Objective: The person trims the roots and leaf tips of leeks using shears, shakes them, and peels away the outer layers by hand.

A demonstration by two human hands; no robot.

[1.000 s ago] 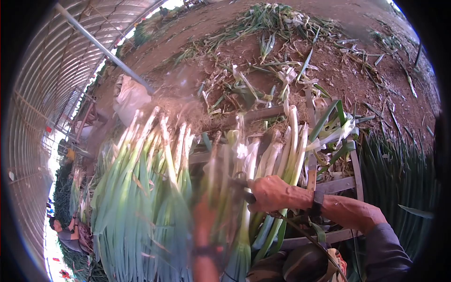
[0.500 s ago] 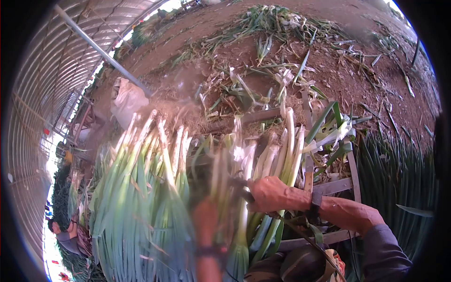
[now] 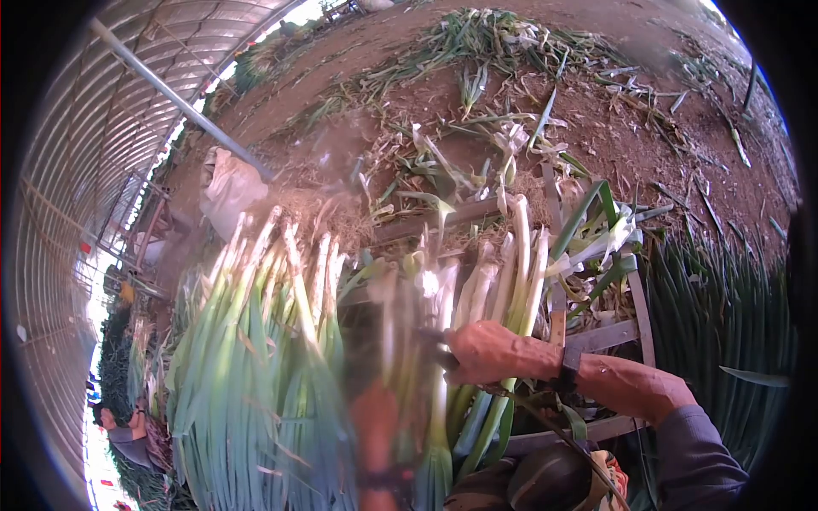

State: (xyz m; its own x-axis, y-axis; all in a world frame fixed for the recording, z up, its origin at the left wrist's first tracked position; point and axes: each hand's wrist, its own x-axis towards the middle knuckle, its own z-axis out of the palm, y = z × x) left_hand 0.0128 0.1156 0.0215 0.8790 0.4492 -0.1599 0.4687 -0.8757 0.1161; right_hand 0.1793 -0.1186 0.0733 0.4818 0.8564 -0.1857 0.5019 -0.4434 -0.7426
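Observation:
My right hand (image 3: 490,353) is closed in a fist, wristband on the wrist, over a row of long green onions (image 3: 518,294). A dark, blurred shape (image 3: 436,342) juts from its finger side; I cannot tell what it is. My left hand (image 3: 375,422) reaches up from the bottom centre, smeared, its fingers blending into the onions in front of it. Close to both hands stands a pale onion stalk (image 3: 443,298) with a loose flap of leaf at its top. Left of my hands lies a thick bundle of green onions (image 3: 256,358), white root ends pointing away from me.
A metal frame (image 3: 605,336) supports the onions on the right. Beyond it, peeled leaves (image 3: 490,51) litter the brown soil. More green onions (image 3: 716,332) lie at far right. A pale sack (image 3: 230,187) sits by a slanted pole (image 3: 179,98). Another person (image 3: 132,434) is at lower left.
The left hand has shifted slightly downward. A leaf at the top of the centre stalk now flares outward to the left. The right hand stays in nearly the same place.

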